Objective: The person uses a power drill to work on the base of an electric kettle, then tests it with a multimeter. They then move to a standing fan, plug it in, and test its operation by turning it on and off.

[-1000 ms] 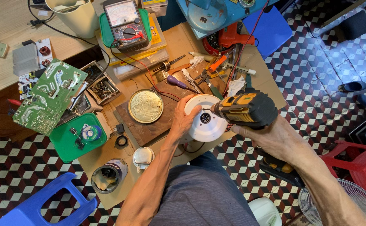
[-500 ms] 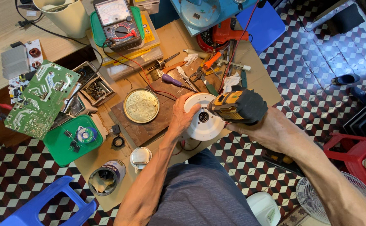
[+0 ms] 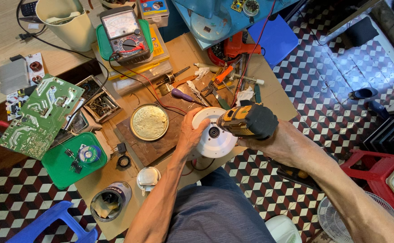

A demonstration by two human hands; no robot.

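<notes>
Standing over the cluttered workbench [image 3: 269, 90], you read the scene from nine o'clock across to three: first the green circuit board [image 3: 37, 116] out at the far nine o'clock edge, then the round brass-coloured lid [image 3: 149, 122] on its dark wooden block [image 3: 147, 146], then the person's left hand [image 3: 190, 135], which is wrapped round the near rim of a white round motor housing [image 3: 216, 140] at the bench's front edge. That hand is closed on the housing's nine o'clock side, fingers curled over its top rim and thumb low. Just at three o'clock from it comes the yellow-and-black cordless driver [image 3: 247, 120], gripped in the right hand [image 3: 273, 141], whose fingers are closed about the tool's handle underneath. The driver's long axis runs almost level from three o'clock to nine o'clock, its nose pointing toward nine o'clock and slightly down, meeting the housing near its dark centre hole. I cannot make out the bit itself. The housing faces up, its round face toward the camera, so it has no long axis to speak of. Of the two hands the left is the nearer, touching it; the right reaches it only through the tool.
</notes>
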